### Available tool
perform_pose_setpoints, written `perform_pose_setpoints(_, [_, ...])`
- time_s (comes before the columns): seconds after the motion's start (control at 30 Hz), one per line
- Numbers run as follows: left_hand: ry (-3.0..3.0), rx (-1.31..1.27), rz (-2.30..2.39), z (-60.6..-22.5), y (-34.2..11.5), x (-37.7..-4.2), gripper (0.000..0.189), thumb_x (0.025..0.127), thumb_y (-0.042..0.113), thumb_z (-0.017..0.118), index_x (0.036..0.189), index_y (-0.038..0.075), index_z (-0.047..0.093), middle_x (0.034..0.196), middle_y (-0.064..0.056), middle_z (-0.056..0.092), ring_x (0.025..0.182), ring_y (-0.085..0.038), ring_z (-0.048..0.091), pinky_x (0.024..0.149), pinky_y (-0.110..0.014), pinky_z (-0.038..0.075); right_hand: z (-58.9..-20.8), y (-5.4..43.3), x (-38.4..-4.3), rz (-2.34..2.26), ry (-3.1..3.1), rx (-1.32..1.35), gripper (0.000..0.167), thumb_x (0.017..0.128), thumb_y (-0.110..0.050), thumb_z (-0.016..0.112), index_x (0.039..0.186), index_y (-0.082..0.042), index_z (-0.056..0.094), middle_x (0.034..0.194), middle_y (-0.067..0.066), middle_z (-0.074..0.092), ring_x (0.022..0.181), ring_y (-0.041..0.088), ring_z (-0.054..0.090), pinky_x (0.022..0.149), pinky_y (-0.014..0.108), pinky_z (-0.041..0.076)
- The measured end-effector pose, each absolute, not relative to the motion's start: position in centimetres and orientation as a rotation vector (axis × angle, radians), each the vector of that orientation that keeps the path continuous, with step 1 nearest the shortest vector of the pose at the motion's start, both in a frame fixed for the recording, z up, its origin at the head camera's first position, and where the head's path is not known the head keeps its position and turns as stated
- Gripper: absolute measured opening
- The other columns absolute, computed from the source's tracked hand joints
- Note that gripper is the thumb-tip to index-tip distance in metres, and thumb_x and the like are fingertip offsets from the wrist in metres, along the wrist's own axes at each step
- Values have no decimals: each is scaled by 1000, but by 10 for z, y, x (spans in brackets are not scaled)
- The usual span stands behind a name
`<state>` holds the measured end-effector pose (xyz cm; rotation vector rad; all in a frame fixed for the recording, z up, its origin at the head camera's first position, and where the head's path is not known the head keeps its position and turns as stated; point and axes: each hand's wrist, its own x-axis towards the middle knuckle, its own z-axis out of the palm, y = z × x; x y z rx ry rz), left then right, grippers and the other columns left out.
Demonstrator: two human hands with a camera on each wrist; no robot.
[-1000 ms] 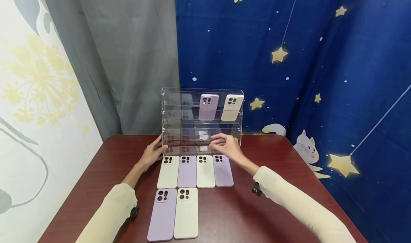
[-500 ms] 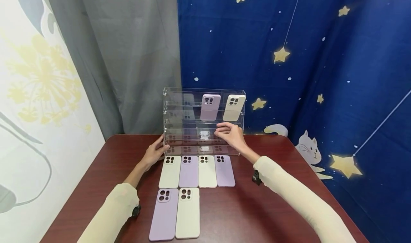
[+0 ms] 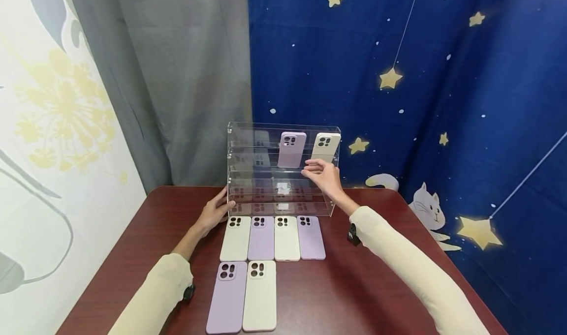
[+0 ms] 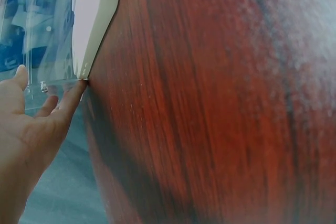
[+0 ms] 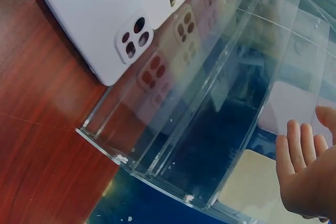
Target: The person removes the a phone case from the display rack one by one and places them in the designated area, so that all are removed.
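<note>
A clear acrylic tiered display rack stands at the back of the table. My left hand rests against its left side, fingers straight, thumb at the front edge; the left wrist view shows the fingertips touching the panel. A lilac phone case and a cream phone case lean in the rack's upper part. My right hand is just below and in front of the cream case, hiding its lower end. Its fingers are loosely bent, pointing left, and hold nothing. In the right wrist view that hand is beside both cases.
Directly before the rack, white phone cases and lilac phone cases alternate in a row. Nearer lie another lilac case and a cream case. Dark red table extends around them, with curtains behind.
My right hand has risen from the rack's lower tiers to just under the upper cream case. The left hand stays at the rack's side. The whole view has shifted slightly.
</note>
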<state>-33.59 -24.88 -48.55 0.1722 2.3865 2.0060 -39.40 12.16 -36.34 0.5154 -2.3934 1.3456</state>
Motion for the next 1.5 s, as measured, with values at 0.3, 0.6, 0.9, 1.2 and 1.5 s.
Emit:
perform_pose_setpoints(0.3, [2364,177,2020,-486,-249,-338,73,110,18,56,168,27,13,164,-31,28,144,-48,41,109,-65,41,-348,116,-410,1346,-2320,488,38,91,-13,83,126,0,73,109,14,78,98,29,77,82,38,63])
perform_pose_setpoints(0.6, [2437,165,1969,-487,-248,-336,74,109,22,58,168,29,14,164,-27,32,143,-45,45,108,-62,45,-338,109,-419,1409,-2315,442,42,94,-14,80,132,0,70,117,15,76,103,28,76,70,23,62])
perform_pose_setpoints(0.9, [2439,160,1966,-490,-250,-339,74,109,24,59,168,32,15,165,-25,33,142,-44,47,107,-61,46,-333,100,-425,1387,-2315,401,41,97,-16,77,135,-3,69,116,16,76,105,27,75,84,40,63])
perform_pose_setpoints(1.2, [2420,153,1964,-489,-250,-339,74,109,25,59,167,37,14,165,-25,31,143,-44,46,109,-61,44,-327,95,-429,1314,-2321,400,39,98,-17,74,136,-5,69,109,14,78,94,25,78,96,34,56])
perform_pose_setpoints(1.5, [2386,146,2011,-488,-247,-338,74,109,22,59,168,31,15,164,-27,32,142,-45,46,109,-62,44,-325,93,-435,1409,-2266,378,26,99,-13,73,122,0,73,100,19,78,89,35,78,66,12,52])
